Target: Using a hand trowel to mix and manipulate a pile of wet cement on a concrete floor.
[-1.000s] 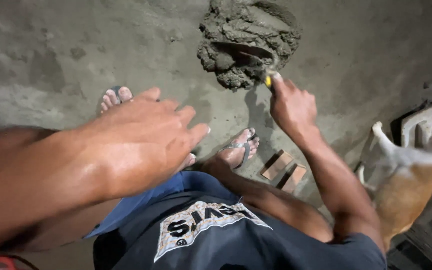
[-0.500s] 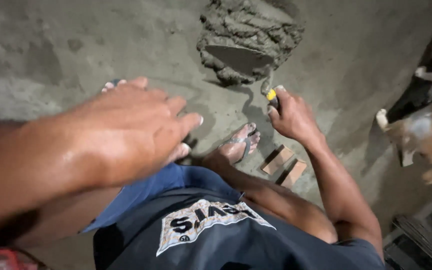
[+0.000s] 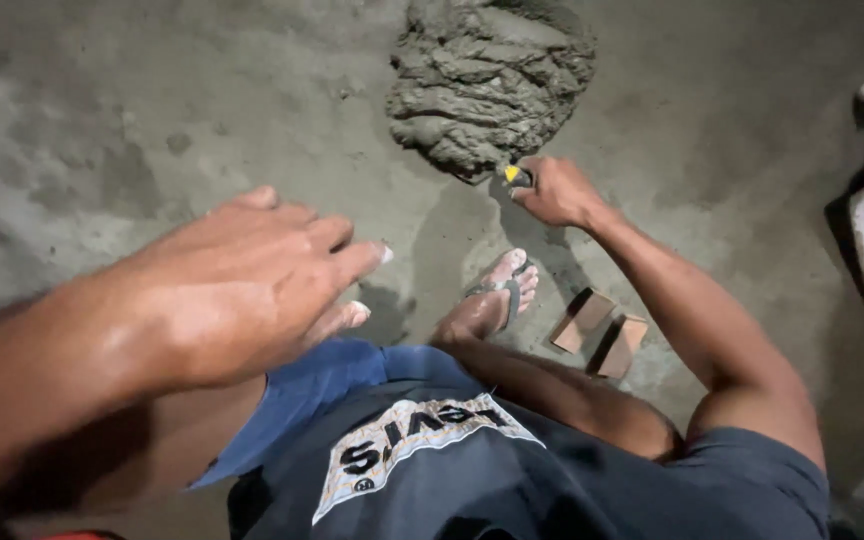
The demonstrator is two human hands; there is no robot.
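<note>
Rough grey concrete floor (image 3: pixel 152 110) (stained, patchy), dim light

- The left hand (image 3: pixel 252 285) hangs close under the camera, palm down, fingers loosely spread and lightly curled, closed on nothing; its bare forearm runs off to the lower left.
- The right hand (image 3: pixel 555 190) is stretched far forward at the end of a nearly straight bare arm, knuckles up, its grip closed tight in a fist around a yellow-ended handle (image 3: pixel 515 175).
</note>
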